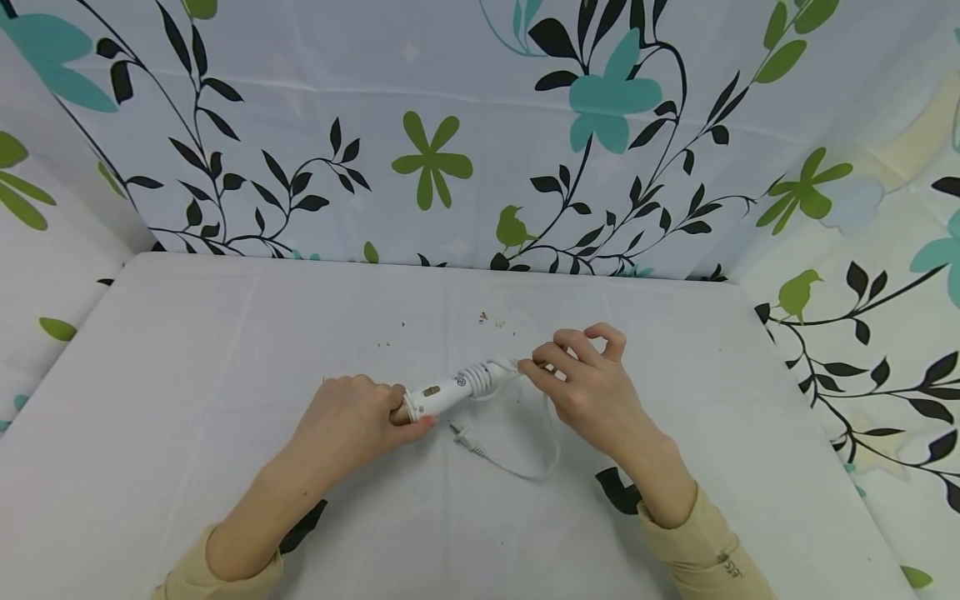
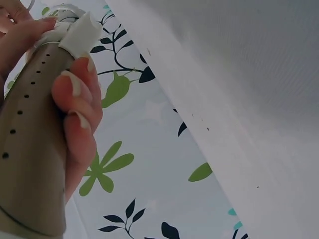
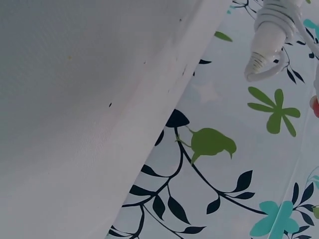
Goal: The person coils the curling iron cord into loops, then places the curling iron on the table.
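A hair curling iron with a white handle [image 1: 444, 397] is held tilted over the white table. Its brown barrel [image 2: 35, 149], with a row of small dark holes, fills the left side of the left wrist view. My left hand [image 1: 352, 418] grips that barrel, fingers curled round it. White cord [image 1: 478, 380] is wound in several turns about the handle's far end. There my right hand [image 1: 588, 385] pinches the cord between thumb and forefinger, other fingers raised. A loose length of cord loops down to the two-pin plug [image 1: 459, 433]. Only a fingertip [image 3: 315, 106] shows in the right wrist view.
Small dark and brown crumbs [image 1: 483, 317] are scattered on the white tabletop [image 1: 300, 325] beyond the hands. A curtain [image 1: 450, 83] printed with leaves, birds and flowers hangs along the back edge and sides. Black straps [image 1: 618, 490] show at both wrists.
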### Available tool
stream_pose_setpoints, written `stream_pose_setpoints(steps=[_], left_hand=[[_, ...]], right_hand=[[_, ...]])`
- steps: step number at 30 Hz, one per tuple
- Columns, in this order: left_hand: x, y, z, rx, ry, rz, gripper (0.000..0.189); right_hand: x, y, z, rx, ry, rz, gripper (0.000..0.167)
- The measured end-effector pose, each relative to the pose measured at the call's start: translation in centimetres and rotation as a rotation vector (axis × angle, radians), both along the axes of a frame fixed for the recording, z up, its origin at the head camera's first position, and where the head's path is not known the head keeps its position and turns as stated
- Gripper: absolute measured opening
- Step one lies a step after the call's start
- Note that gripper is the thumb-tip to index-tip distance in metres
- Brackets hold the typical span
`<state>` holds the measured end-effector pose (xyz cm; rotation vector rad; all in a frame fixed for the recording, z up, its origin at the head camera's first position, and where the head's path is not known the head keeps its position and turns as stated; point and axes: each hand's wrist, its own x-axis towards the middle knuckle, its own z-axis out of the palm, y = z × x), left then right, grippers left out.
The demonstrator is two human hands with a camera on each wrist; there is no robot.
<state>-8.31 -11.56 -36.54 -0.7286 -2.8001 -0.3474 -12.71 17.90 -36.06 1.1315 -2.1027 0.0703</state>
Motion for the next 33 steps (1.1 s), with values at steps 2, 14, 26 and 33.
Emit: stream_pose_setpoints(steps=[2, 14, 26, 33], left_hand=[[0.0, 0.0, 0.1, -0.003, 0.003, -0.015, 0.054], [0.4, 0.2, 0.4, -0.014, 0.014, -0.083, 0.054], [0.3, 0.1, 0.5, 0.045, -0.063, -0.131, 0.054], [0.1, -0.1, 0.4, 0.080, -0.053, -0.179, 0.054]], right_hand=[[-0.2, 0.2, 0.0, -0.017, 0.005, -0.004, 0.027], [-0.7, 0.8, -0.3, -0.038, -0.002, -0.051, 0.035], [-1.1, 0.6, -0.7, -0.154, 0.044, -0.012, 0.031], [-1.5, 1.1, -0.5, -0.167, 0.006, 0.020, 0.030]])
